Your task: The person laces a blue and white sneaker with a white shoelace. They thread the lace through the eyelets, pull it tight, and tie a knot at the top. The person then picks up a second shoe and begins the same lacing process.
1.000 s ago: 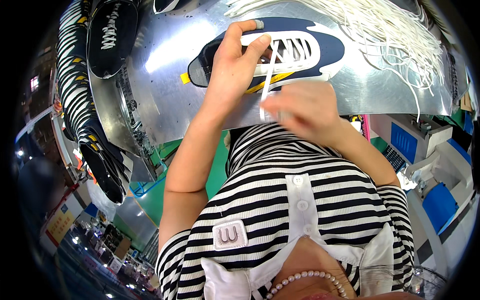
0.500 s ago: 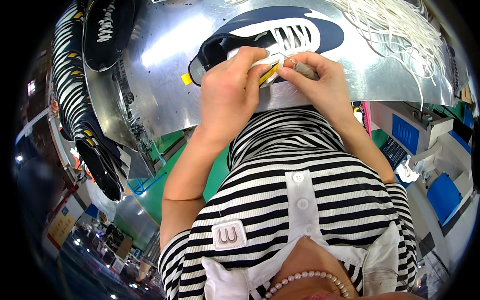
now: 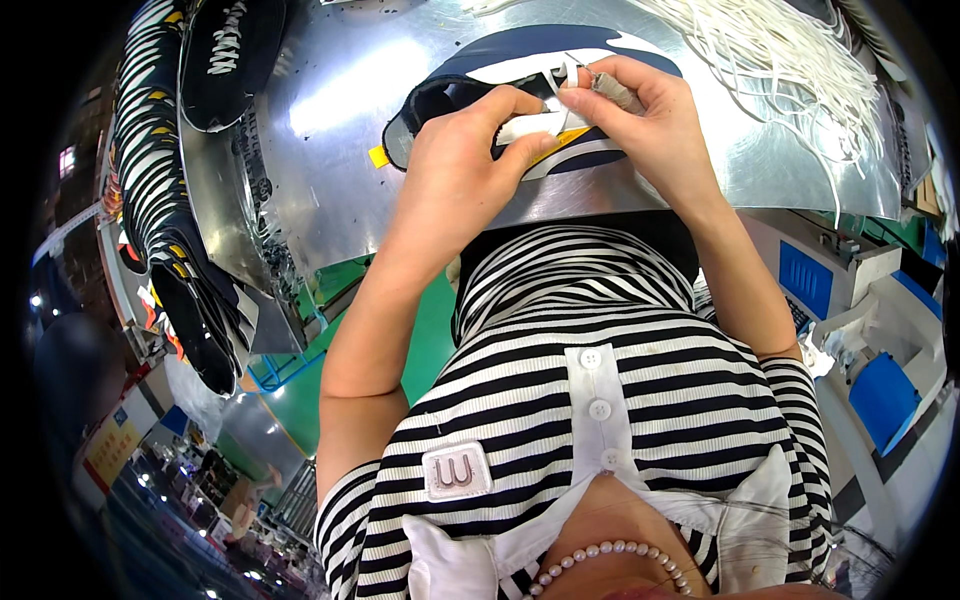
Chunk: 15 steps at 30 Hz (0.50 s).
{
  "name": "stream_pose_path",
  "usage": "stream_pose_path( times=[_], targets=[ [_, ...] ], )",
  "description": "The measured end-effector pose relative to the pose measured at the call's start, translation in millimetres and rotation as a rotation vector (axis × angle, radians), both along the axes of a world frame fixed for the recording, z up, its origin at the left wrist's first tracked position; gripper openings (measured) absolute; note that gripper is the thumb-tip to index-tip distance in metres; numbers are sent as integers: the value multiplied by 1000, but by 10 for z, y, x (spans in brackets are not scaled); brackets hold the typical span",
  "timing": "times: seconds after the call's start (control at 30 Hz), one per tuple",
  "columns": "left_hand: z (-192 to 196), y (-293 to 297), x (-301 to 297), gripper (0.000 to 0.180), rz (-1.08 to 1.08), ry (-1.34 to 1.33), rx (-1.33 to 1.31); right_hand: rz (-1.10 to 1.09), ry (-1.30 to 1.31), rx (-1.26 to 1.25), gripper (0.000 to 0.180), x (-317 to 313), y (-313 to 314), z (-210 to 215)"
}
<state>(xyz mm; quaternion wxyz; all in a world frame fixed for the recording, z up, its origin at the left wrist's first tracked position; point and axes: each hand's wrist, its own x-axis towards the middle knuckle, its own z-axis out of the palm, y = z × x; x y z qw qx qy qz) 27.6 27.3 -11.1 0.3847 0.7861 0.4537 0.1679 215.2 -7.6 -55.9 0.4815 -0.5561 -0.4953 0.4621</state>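
A navy and white shoe upper (image 3: 530,45) with a yellow stripe lies on the metal table, its dark collar opening to the left. My left hand (image 3: 460,150) is closed on the near side of the upper, pinching its white eyelet edge between thumb and fingers. Over the lacing area, my right hand (image 3: 660,120) is closed round a thin tool with a grey wrapped handle (image 3: 618,93). A white shoelace (image 3: 572,72) stands up in a loop at my right fingertips. The tool's tip is hard to make out against the lace.
A heap of loose white laces (image 3: 770,70) spreads over the right of the metal table (image 3: 330,190). At the upper left lies a black laced upper (image 3: 232,70). A long row of stacked striped uppers (image 3: 150,130) runs down the left side. Grey equipment with blue panels (image 3: 885,395) stands right.
My right hand has moved up and slightly right, away from the near edge of the upper, and the lace is now lifted in a loop. My left hand keeps its grip.
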Motion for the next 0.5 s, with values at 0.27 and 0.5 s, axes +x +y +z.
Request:
stream_pose_path(
  times=[0.27,0.5],
  targets=[
    [-218,-13,65,22,3,-49,373,10,-54,-102,21,31,-333,193],
    [-219,-3,71,19,-5,-85,366,46,-164,-113,16,41,-417,123]
  ],
)
